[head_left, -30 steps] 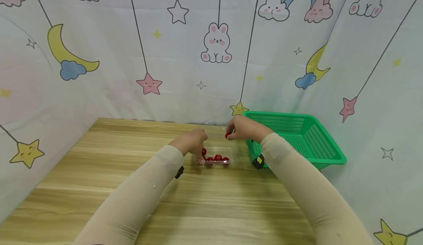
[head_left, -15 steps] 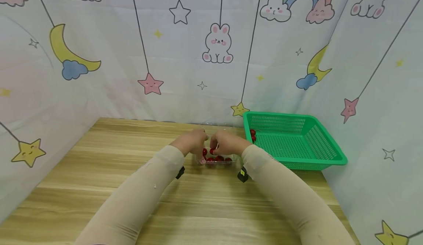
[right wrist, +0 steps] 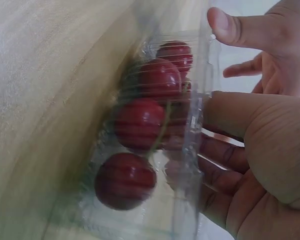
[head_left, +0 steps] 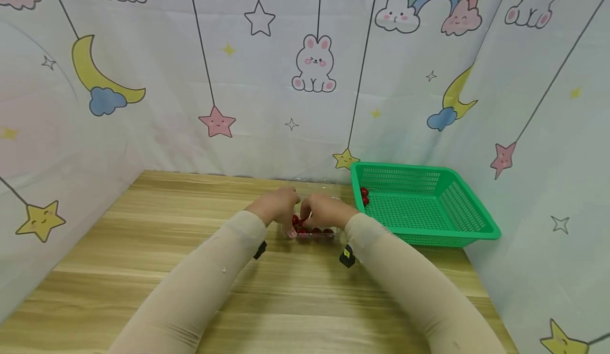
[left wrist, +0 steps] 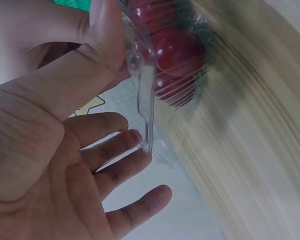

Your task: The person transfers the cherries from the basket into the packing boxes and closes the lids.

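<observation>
In the head view my left hand (head_left: pixel 278 205) holds the left end of a clear plastic box (left wrist: pixel 149 100), thumb at the near rim and fingers toward the far side. Several dark red cherries (right wrist: pixel 140 122) lie in the box, one with a green stem. My right hand (head_left: pixel 326 211) reaches over the rim into the box. Its curled fingers and thumb are at a cherry (head_left: pixel 302 222) near the left end. The right wrist view shows the right fingers passing behind the box wall, so their tips are partly hidden.
To the right stands a green plastic basket (head_left: pixel 457 234), with a couple of red cherries (head_left: pixel 364 196) at its left side. Box and basket sit toward the back of a wooden table (head_left: pixel 295 301). A printed white cloth (head_left: pixel 267 78) hangs close behind.
My right hand has moved from the basket's left edge leftward and down into the box, carrying a cherry. The cherries in the basket are uncovered. My left hand stays on the box.
</observation>
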Motion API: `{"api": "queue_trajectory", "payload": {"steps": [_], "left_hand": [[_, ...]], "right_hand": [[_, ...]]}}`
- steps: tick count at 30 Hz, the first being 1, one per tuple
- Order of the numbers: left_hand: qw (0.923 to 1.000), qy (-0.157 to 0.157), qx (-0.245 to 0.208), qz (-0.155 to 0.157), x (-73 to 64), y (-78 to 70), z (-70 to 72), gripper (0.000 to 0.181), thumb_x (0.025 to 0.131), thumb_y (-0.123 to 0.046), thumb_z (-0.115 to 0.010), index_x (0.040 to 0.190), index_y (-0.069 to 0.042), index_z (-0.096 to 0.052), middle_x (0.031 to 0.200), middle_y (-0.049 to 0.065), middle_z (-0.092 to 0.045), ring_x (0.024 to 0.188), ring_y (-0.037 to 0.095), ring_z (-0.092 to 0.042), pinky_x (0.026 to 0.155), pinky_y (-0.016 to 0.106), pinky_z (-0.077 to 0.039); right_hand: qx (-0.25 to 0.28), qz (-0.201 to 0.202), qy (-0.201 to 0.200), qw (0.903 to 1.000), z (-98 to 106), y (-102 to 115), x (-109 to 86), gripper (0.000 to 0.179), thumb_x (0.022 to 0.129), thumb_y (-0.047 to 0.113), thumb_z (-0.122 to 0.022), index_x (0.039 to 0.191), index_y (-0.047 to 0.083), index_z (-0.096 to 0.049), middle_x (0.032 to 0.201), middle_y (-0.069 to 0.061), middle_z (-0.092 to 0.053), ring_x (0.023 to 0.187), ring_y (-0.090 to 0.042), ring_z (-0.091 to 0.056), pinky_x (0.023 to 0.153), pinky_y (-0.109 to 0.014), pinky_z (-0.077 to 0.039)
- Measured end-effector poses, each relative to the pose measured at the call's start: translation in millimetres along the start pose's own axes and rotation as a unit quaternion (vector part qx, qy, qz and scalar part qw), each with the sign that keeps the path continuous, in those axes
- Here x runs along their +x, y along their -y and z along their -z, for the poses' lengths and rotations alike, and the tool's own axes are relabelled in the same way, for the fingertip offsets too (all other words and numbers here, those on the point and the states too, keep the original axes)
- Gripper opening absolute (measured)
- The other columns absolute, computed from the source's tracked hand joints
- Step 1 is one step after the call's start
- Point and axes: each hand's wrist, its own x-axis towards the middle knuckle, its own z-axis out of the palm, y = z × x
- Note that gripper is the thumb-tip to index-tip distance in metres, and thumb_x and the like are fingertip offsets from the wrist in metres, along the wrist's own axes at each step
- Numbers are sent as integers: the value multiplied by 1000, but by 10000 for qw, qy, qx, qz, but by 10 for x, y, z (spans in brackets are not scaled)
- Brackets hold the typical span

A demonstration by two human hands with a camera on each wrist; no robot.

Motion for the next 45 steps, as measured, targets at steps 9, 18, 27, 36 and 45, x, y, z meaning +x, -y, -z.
{"api": "queue_trajectory", "payload": {"steps": [9, 18, 27, 36, 45], "left_hand": [[9999, 89, 27, 129, -3, -26, 13, 108, 82, -39, -105, 171, -10, -52, 182, 19, -39, 164, 42, -47, 127, 56, -52], [9998, 26, 128, 150, -26, -57, 8, 106, 84, -35, -105, 172, -11, -51, 181, 17, -42, 163, 41, -48, 125, 55, -54], [9997, -37, 199, 125, -49, -60, 4, 104, 84, -36, -104, 171, -11, -53, 181, 17, -42, 163, 41, -48, 127, 56, -53], [9998, -34, 129, 121, -30, -54, -13, 107, 82, -38, -105, 171, -11, -53, 182, 18, -41, 165, 43, -46, 127, 58, -53], [9998, 29, 108, 177, -24, -61, 6, 108, 82, -38, -105, 172, -10, -51, 184, 17, -36, 168, 42, -41, 132, 59, -47]], "right_hand": [[-70, -268, -204, 9994, 366, -72, -190, 18, 113, 24, -75, 120, 11, -85, 121, -6, -83, 111, -23, -78, 99, -44, -67], [225, -809, -823, 9931, 857, -310, -469, 22, 114, 27, -72, 125, 10, -82, 129, -11, -81, 119, -30, -76, 103, -52, -65], [780, -1271, -1032, 9834, 1081, -642, -643, 24, 115, 25, -68, 123, 6, -80, 128, -17, -79, 107, -32, -79, 96, -51, -65], [884, -1649, -988, 9774, 1051, -1081, -651, 30, 116, 21, -66, 129, -2, -80, 132, -25, -78, 113, -40, -80, 103, -56, -65], [1007, -1969, -492, 9740, 942, -1367, -587, 35, 116, 19, -62, 141, -2, -76, 159, -31, -64, 117, -41, -79, 93, -52, -69]]}}
